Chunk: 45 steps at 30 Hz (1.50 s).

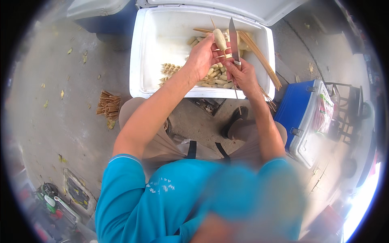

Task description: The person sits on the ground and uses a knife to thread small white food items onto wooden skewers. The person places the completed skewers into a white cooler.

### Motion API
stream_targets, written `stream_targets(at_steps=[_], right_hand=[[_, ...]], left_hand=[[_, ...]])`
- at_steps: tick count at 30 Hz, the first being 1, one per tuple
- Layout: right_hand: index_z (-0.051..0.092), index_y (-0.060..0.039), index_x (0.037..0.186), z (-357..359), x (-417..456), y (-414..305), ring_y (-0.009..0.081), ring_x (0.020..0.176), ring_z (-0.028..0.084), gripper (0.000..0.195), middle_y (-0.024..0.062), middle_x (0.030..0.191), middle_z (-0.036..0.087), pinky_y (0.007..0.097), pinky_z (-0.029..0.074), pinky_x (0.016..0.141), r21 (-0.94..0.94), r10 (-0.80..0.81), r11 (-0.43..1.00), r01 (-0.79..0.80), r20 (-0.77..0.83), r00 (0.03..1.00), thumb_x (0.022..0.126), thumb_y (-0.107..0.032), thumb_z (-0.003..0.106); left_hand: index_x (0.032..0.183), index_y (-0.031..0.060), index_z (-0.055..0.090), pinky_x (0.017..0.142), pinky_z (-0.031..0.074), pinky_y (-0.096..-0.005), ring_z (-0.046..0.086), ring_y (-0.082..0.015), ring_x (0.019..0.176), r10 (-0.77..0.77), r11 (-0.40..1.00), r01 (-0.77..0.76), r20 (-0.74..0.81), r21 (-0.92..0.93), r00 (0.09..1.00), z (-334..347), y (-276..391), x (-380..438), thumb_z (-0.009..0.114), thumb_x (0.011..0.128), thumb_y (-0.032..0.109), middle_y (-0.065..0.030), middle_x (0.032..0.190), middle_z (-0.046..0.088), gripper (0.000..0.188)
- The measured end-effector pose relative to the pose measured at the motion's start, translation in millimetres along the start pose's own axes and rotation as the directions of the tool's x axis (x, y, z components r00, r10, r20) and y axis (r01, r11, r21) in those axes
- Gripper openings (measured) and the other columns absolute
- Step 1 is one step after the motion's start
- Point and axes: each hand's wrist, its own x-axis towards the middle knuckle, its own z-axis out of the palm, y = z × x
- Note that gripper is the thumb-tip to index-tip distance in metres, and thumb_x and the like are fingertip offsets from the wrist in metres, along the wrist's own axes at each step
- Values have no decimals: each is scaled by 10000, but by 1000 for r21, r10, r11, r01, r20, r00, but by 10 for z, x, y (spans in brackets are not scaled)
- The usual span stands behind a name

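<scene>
Over a white open cooler box (142, 86), my left hand (202, 56) holds a pale sausage-like food piece (219, 39) with its fingers around it. A thin wooden skewer (212, 22) runs lengthwise through the piece, its tip out at the top. My right hand (241, 74) grips the skewer's lower part together with the handle of a knife (233, 39), whose blade points up, away from me. Below the hands, more pale pieces (220, 79) lie loose in the box. Several loaded skewers (170, 69) are at its left side.
A bundle of bare skewers (263, 60) leans over the box's right rim. Another bundle of sticks (108, 104) rests on the ground at left. A blue cooler (296, 109) stands at right with a plastic packet (323, 115) on its white lid; another cooler (101, 21) is at upper left.
</scene>
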Motion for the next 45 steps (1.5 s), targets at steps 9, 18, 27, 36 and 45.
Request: stream_targets(at_steps=[9, 18, 27, 36, 45], right_hand=[[606, 7, 1036, -274, 13, -70, 112, 580, 524, 461, 39, 627, 562, 285, 436, 563, -226, -124, 969, 100, -92, 988, 933, -433, 517], [604, -29, 1036, -278, -77, -31, 332, 676, 597, 357, 171, 716, 609, 405, 457, 649, -418, -241, 887, 198, -53, 969, 953, -350, 471], [592, -10, 936, -250, -31, 0, 380, 676, 576, 347, 198, 688, 587, 438, 439, 636, -501, -301, 832, 239, -45, 953, 954, -326, 450], [581, 4, 891, -204, -23, 33, 391, 688, 568, 412, 214, 681, 574, 450, 428, 649, -492, -218, 854, 170, -41, 975, 968, -361, 407], [559, 24, 843, -166, 34, 49, 415, 703, 560, 447, 237, 690, 568, 464, 428, 659, -481, -217, 859, 175, -33, 976, 971, -370, 390]], left_hand=[[1117, 50, 580, 455, 278, -162, 430, -56, 556, 266, 891, -231, -36, 392, 963, 119, 82, -38, 513, 942, 337, -58, 864, 623, 343], [1032, 51, 642, 444, 255, -166, 336, -20, 495, 352, 757, -288, 5, 586, 936, 154, 32, -44, 623, 886, 335, -21, 754, 613, 320], [1039, 52, 616, 527, 372, -196, 451, -45, 551, 482, 331, -430, 242, 840, 842, -23, -248, 61, 623, 893, 306, -37, 769, 630, 293], [1146, 8, 542, 653, 443, -234, 556, -97, 681, 224, 623, -256, 146, 739, 964, 8, -101, 7, 579, 918, 260, -59, 893, 654, 342], [1099, 22, 514, 628, 455, -214, 558, -88, 629, 496, 334, -385, 187, 860, 848, -10, -142, 31, 627, 889, 252, -49, 857, 670, 331]])
